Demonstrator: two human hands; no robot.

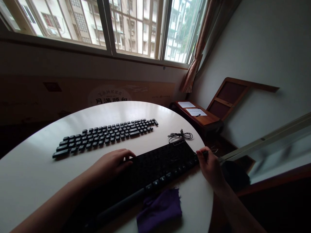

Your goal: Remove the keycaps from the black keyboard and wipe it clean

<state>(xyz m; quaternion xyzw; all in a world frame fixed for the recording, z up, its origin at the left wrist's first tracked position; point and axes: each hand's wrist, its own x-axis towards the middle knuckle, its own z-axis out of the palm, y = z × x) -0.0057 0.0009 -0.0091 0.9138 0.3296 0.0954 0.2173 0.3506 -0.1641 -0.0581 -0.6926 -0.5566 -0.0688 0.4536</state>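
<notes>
A black keyboard (pixel 155 161) lies slantwise on the round white table, its upper area bare of keycaps and a row of keys left along its near edge. My left hand (pixel 119 158) grips the keyboard's far edge, thumb over its top and fingers along the edge. At the right end, my right hand (pixel 210 165) is closed around a small dark-handled tool with thin wire loops (pixel 214 150), which looks like a keycap puller. Beyond the keyboard, loose black keycaps (pixel 114 133) are laid out in rows. A purple cloth (pixel 160 210) lies crumpled on the near side.
A coiled black cable (pixel 182 135) sits by the keyboard's far right corner. The white table (pixel 31 174) has a curved edge close to my right hand. Past it stands a low wooden bench (pixel 206 120) with papers (pixel 196 112) and a pen. Barred windows are ahead.
</notes>
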